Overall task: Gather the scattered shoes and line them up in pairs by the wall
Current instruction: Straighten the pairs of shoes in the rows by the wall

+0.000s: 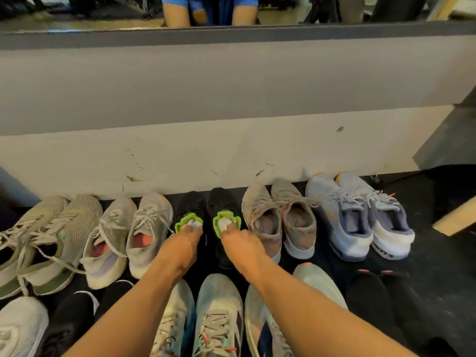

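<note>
Left hand: reaches forward, fingertips curled into the mouth of the left black shoe, gripping at its neon-green collar.
Right hand: same hold, with fingers hooked into the right black shoe at the green collar.
Black shoes: side by side in the middle of the back row, toes at the base of the white wall.
Back row, far left: beige mesh pair, laces loose, toes angled toward the wall.
Back row, left of hands: grey pair with pink insoles, just beside the left black shoe.
Back row, right of hands: grey-orange knit pair, close against the right black shoe.
Back row, far right: pale blue pair with white heels, toes at the wall.
Front row, left to right: white shoe; black shoe with white trim; pale grey laced pair between the forearms; mint-grey shoe, partly under the right forearm; black pair with pink tabs.
Floor: dark.
</note>
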A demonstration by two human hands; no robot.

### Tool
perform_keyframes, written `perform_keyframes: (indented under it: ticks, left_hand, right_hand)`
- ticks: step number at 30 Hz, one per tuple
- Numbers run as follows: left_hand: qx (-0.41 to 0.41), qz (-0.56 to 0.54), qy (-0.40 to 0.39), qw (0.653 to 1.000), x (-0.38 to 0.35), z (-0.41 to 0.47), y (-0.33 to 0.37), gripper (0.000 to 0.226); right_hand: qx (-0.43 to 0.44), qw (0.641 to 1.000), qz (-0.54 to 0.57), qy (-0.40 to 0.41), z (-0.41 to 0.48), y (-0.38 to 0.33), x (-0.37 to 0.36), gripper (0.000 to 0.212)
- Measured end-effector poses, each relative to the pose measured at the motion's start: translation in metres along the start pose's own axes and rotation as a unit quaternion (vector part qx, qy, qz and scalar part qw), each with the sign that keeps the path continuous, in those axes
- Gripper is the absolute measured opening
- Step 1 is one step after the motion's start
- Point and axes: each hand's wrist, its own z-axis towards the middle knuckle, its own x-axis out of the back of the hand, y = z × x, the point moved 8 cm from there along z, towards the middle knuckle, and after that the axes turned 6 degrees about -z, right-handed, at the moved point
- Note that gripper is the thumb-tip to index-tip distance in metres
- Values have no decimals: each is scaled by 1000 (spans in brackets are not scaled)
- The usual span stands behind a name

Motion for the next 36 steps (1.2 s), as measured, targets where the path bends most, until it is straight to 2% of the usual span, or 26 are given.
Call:
perform_keyframes:
  ticks: [4,6,8,10,13,15,17,19,21,22,24,27,29,31,33,36]
  left_hand:
    - [30,-12,-17,999,0,-1,-4,53]
    - [45,4,-1,999,6,-5,-1,48]
    - [63,39,64,995,26,-9,7,38]
    - [57,35,135,989,50,-9,23,31]
    - [-14,-68,193,979,70,2,67,23]
    - [-61,-142,166,974,67,13,104,21]
    - [-95,-194,73,974,44,25,148,28]
    - [-92,-190,-25,977,8,34,179,48]
    - [-64,-155,-51,984,-18,39,190,55]
    - [-48,-153,-50,986,-25,41,189,53]
    - [-24,-224,-25,974,-29,42,180,46]
    - [-24,-220,4,975,-25,46,173,41]
    - [-28,-131,29,991,-16,46,172,38]
    - [-65,-78,68,993,-9,43,179,33]
    - [-86,-58,72,992,-15,42,187,29]
    - [-88,-68,64,992,-20,46,193,27]
  right_hand:
    - [9,999,32,-1,6,2,3,31]
    - [54,996,66,-34,6,2,0,35]
    - [91,990,93,-54,3,6,1,40]
    - [91,991,88,-30,1,19,9,37]
    - [10,996,80,48,-5,58,30,27]
    - [-73,992,64,77,-14,93,40,28]
    - [-141,988,52,42,-29,132,32,32]
    - [-178,980,60,-61,-45,160,6,37]
    - [-180,959,99,-194,-63,173,-28,50]
    - [-179,949,116,-230,-68,175,-41,57]
    - [-182,946,161,-214,-69,176,-51,53]
    - [-216,940,236,-119,-65,180,-48,35]
    - [-221,948,211,-90,-60,182,-47,31]
    - [-236,950,183,-93,-58,188,-49,31]
    - [-246,950,163,-106,-55,195,-58,32]
    - [-214,961,132,-116,-50,200,-61,32]
